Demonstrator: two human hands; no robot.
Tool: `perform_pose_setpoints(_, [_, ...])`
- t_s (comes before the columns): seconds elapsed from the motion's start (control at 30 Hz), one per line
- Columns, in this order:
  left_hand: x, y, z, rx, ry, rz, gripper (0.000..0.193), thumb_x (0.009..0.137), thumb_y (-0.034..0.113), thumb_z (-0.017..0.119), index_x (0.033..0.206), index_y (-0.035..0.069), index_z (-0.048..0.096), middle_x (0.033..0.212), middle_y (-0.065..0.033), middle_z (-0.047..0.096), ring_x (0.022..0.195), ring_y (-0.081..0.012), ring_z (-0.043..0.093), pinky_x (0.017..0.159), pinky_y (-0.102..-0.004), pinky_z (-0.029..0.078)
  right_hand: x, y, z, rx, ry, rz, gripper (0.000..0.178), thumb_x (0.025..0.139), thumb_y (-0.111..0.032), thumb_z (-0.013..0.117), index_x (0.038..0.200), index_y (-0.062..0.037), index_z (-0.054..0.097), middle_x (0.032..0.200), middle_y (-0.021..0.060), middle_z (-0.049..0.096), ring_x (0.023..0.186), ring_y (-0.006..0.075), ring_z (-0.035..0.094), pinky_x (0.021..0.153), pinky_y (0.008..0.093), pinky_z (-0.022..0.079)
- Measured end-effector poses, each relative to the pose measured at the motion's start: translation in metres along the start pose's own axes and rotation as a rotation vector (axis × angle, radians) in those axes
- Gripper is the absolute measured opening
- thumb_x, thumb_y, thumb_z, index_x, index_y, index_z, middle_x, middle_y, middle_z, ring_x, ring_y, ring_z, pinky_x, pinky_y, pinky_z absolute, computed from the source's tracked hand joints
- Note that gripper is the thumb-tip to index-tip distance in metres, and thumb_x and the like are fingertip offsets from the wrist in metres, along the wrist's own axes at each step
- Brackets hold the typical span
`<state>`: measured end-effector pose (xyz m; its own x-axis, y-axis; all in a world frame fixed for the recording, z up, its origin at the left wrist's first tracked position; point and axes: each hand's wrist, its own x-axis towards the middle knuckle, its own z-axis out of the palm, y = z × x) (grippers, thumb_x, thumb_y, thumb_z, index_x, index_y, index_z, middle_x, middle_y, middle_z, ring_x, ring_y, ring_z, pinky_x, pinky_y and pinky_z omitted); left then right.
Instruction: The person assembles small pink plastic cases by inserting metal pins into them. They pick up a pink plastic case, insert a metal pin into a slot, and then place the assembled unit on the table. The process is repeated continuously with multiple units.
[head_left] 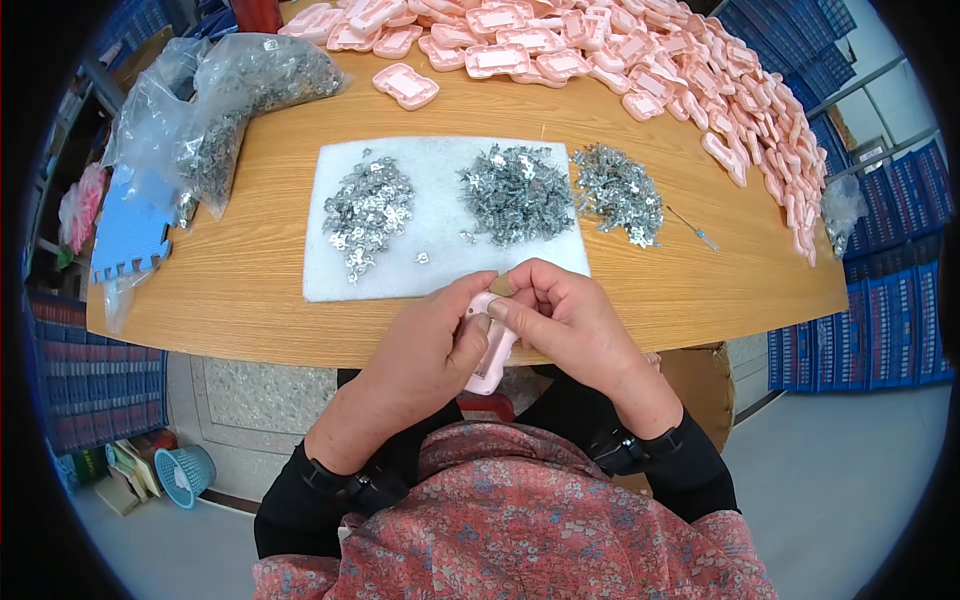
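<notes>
– Wooden tabletop [230, 300], pink shells [640, 50] heaped along its far-right edges. Step?
– Probably seating something in one pink casing [486, 376]; next calls for steady pressure.
– Grip?
– Left hand [425, 335] clasps it; right hand [575, 325] curled, thumb at its far end (can't tell what's pinched).
– Pose?
– Over the near edge, long axis pointing away, slightly rightward.

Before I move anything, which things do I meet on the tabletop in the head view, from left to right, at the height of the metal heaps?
Clear bag of metal parts → left metal heap → middle metal heap → right metal heap → thin tool → pink plastic shells.
</notes>
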<state>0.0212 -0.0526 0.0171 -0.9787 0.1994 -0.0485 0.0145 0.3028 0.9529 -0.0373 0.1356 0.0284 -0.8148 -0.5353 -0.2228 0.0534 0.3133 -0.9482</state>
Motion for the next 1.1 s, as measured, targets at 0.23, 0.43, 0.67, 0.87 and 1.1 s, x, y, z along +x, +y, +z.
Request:
perform_pose_setpoints(0.23, [-0.001, -0.018, 0.002, -0.54, -0.074, -0.241, 0.035, 0.102, 0.023, 0.044, 0.128, 0.001, 0.051, 0.089, -0.0079, 0.061, 0.075, -0.0166, 0.059, 0.066, -0.0325, 0.048, -0.009, -0.012, -0.004, 0.204, 0.02, -0.042, 0.022, 0.1, -0.013, 0.058, 0.118, -0.0017, 0.054, 0.088, -0.0004, 0.062, 0.075, 0.0021, 0.056, 0.067, 0.0205, 0.048])
perform_pose_setpoints(0.43, [-0.011, -0.021, -0.005, -1.347, -0.252, -0.333, 0.042, 0.103, 0.034, 0.039, 0.132, 0.005, 0.049, 0.085, 0.0007, 0.046, 0.067, -0.0098, 0.044, 0.061, -0.0257, 0.038, -0.011, -0.006, 0.002, 0.029, 0.067, -0.234, 0.027, 0.094, -0.01, 0.066, 0.118, -0.0002, 0.06, 0.08, -0.0025, 0.054, 0.068, 0.0038, 0.048, 0.062, 0.0204, 0.043])
perform_pose_setpoints(0.67, [-0.011, -0.022, -0.002, -1.469, -0.335, -0.381, 0.039, 0.101, 0.032, 0.04, 0.127, 0.006, 0.052, 0.084, 0.0006, 0.046, 0.065, -0.0092, 0.042, 0.056, -0.0251, 0.032, -0.009, -0.011, 0.004, 0.006, 0.047, -0.249, 0.024, 0.088, -0.01, 0.075, 0.107, 0.0014, 0.065, 0.077, -0.0068, 0.05, 0.068, 0.0019, 0.044, 0.059, 0.0195, 0.039])
perform_pose_setpoints(0.87, [-0.013, -0.023, -0.001, -1.439, -0.407, -0.356, 0.031, 0.101, 0.031, 0.04, 0.116, 0.007, 0.053, 0.082, 0.0007, 0.044, 0.062, -0.0093, 0.039, 0.052, -0.0239, 0.029, -0.003, -0.007, -0.001, -0.028, 0.004, -0.214, 0.021, 0.086, -0.01, 0.077, 0.101, 0.0008, 0.067, 0.073, -0.0073, 0.05, 0.066, 0.002, 0.045, 0.058, 0.0199, 0.039])
perform_pose_setpoints(1.1, [-0.025, -0.022, -0.014, -1.294, -0.26, -0.311, 0.045, 0.1, 0.024, 0.049, 0.139, 0.002, 0.045, 0.087, -0.0017, 0.052, 0.067, -0.0125, 0.052, 0.058, -0.0252, 0.042, 0.009, -0.006, -0.01, -0.004, 0.084, -0.178, 0.015, 0.089, -0.009, 0.071, 0.101, -0.0014, 0.069, 0.078, -0.0015, 0.056, 0.069, 0.0057, 0.049, 0.062, 0.0229, 0.043])
